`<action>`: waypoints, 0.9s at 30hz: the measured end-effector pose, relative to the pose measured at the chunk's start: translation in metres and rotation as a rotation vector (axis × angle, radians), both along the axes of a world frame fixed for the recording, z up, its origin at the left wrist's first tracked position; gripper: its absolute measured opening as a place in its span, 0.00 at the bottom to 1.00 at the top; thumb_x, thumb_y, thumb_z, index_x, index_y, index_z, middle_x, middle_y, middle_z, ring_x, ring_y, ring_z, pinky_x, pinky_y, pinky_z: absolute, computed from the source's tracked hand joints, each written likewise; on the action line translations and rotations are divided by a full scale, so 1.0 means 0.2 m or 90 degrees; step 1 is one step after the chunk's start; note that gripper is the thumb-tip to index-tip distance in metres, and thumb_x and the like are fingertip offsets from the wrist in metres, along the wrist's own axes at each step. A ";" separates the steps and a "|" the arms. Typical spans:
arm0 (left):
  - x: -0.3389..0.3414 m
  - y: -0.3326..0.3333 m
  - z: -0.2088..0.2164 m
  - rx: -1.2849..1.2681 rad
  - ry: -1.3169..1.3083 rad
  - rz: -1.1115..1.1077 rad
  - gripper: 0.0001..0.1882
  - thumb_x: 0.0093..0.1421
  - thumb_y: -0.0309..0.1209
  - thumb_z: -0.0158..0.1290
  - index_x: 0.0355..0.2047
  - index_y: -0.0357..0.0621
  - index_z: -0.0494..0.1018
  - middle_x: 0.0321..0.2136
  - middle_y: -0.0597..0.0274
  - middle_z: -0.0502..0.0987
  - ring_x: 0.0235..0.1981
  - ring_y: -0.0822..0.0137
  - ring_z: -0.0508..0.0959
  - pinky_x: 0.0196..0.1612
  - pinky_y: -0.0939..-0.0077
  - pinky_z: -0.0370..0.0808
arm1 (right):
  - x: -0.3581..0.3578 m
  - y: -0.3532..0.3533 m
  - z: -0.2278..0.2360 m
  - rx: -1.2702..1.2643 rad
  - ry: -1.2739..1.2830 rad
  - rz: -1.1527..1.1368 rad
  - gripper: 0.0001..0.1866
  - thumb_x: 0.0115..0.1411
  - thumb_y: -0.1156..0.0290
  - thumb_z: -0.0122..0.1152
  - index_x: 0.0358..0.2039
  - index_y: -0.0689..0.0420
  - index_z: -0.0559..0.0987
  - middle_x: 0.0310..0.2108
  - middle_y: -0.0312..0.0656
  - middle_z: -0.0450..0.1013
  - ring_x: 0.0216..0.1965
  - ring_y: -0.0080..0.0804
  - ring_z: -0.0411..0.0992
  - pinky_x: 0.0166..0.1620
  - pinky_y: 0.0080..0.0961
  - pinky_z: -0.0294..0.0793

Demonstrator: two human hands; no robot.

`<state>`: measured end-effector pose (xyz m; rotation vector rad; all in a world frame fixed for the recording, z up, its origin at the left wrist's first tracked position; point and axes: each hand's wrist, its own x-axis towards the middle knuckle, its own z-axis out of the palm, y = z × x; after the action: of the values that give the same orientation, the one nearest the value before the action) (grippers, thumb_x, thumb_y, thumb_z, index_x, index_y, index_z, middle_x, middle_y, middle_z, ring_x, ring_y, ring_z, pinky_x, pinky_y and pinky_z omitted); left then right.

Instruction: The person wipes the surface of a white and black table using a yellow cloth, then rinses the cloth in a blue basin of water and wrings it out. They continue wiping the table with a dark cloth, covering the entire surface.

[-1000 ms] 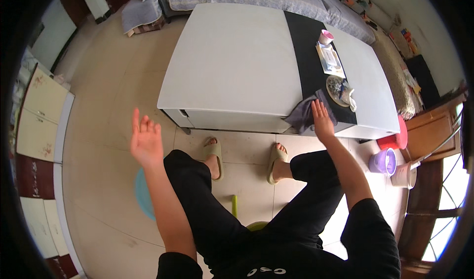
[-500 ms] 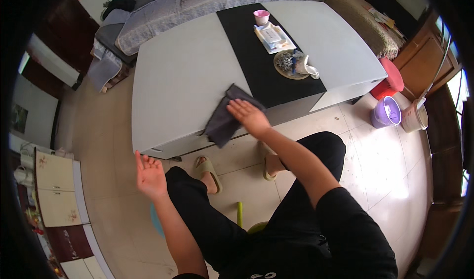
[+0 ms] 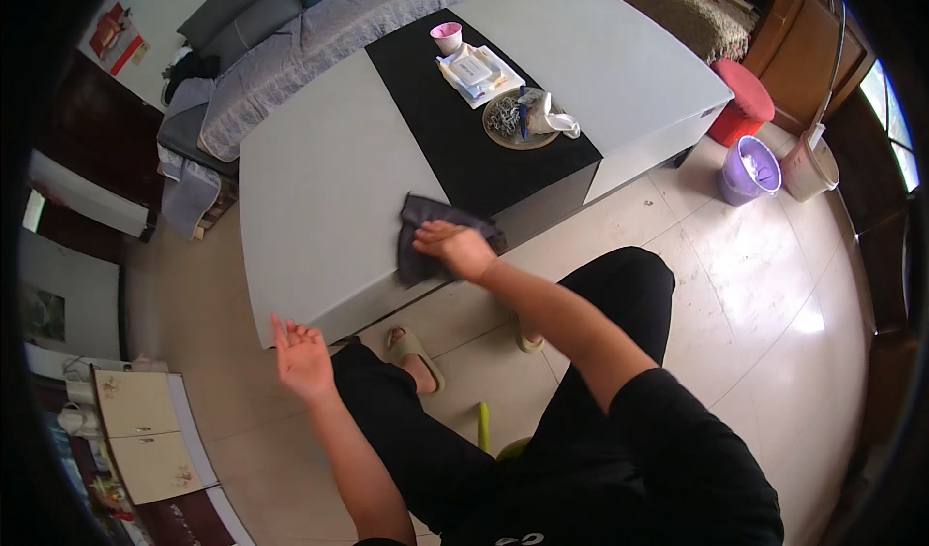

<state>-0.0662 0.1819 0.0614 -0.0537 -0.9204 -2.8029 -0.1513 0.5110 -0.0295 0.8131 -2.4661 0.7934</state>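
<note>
A dark grey cloth [image 3: 418,256] lies at the near edge of the grey-topped coffee table [image 3: 324,188], beside the black strip [image 3: 416,101] down its middle. My right hand [image 3: 457,246] rests on the cloth, palm down, its fingers stretched out flat across it. Part of the cloth is under the hand and out of sight. My left hand [image 3: 305,360] is held by the table's near left corner, palm up, fingers loosely extended and holding nothing. Whether it touches the table, I cannot tell.
On the black strip stand a pink cup [image 3: 446,37], a tissue pack [image 3: 474,70] and a round tray [image 3: 498,140] of small items. Right of the table are a red stool [image 3: 743,101], a purple bucket [image 3: 748,171] and a beige bucket [image 3: 811,167]. A sofa [image 3: 319,53] stands behind.
The view has turned and shifted, so the table sits further left. My right hand and the cloth have slid along the near edge, and the cloth is more bunched. My left hand remains near the corner.
</note>
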 end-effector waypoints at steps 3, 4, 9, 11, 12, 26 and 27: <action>0.00 0.13 0.05 -0.008 -0.008 -0.048 0.27 0.65 0.37 0.46 0.63 0.44 0.58 0.43 0.60 0.71 0.40 0.66 0.68 0.46 0.71 0.65 | -0.01 -0.11 0.02 0.036 -0.046 0.023 0.22 0.52 0.75 0.49 0.49 0.53 0.77 0.55 0.40 0.70 0.60 0.37 0.64 0.63 0.30 0.62; 0.01 0.14 0.06 -0.003 -0.002 -0.058 0.27 0.65 0.37 0.46 0.63 0.45 0.58 0.43 0.61 0.71 0.41 0.66 0.68 0.46 0.71 0.65 | 0.00 -0.07 0.03 0.037 -0.048 0.036 0.22 0.53 0.75 0.49 0.49 0.53 0.77 0.55 0.40 0.70 0.60 0.37 0.64 0.62 0.30 0.62; 0.06 0.17 0.03 0.047 0.049 -0.087 0.27 0.65 0.39 0.46 0.63 0.48 0.58 0.45 0.63 0.72 0.42 0.66 0.69 0.48 0.70 0.66 | 0.06 0.44 0.00 0.042 -0.040 -0.118 0.22 0.52 0.76 0.51 0.49 0.52 0.77 0.55 0.39 0.70 0.58 0.37 0.66 0.62 0.30 0.63; 0.08 0.15 0.02 0.065 0.062 -0.076 0.27 0.66 0.40 0.46 0.63 0.49 0.58 0.46 0.63 0.72 0.43 0.66 0.69 0.49 0.70 0.66 | 0.08 0.70 -0.01 0.023 -0.101 -0.214 0.18 0.58 0.74 0.49 0.48 0.46 0.78 0.52 0.37 0.72 0.56 0.35 0.69 0.58 0.28 0.67; 0.07 0.16 0.01 0.074 0.070 -0.075 0.27 0.66 0.40 0.46 0.63 0.49 0.58 0.46 0.63 0.72 0.43 0.66 0.69 0.49 0.70 0.66 | 0.05 0.87 -0.04 -0.013 -0.123 -0.258 0.15 0.61 0.66 0.50 0.47 0.44 0.79 0.48 0.38 0.74 0.50 0.36 0.73 0.51 0.30 0.72; -0.18 0.31 -0.17 0.047 -0.011 -0.154 0.29 0.64 0.44 0.48 0.64 0.53 0.57 0.46 0.63 0.72 0.43 0.66 0.69 0.49 0.67 0.64 | 0.01 1.29 0.09 0.190 -0.124 -0.258 0.21 0.58 0.74 0.48 0.52 0.51 0.75 0.56 0.39 0.69 0.58 0.33 0.67 0.56 0.26 0.70; -0.20 0.33 -0.20 0.044 -0.024 -0.145 0.30 0.64 0.44 0.48 0.64 0.53 0.57 0.46 0.63 0.72 0.43 0.66 0.68 0.49 0.66 0.64 | 0.03 1.39 0.06 0.163 -0.109 -0.258 0.20 0.58 0.74 0.48 0.52 0.51 0.76 0.55 0.39 0.70 0.57 0.33 0.67 0.56 0.26 0.70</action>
<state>-0.1053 0.2488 0.0213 -0.1020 -0.8757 -3.0523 -0.1462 0.7890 -0.0183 0.3093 -2.7925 0.4205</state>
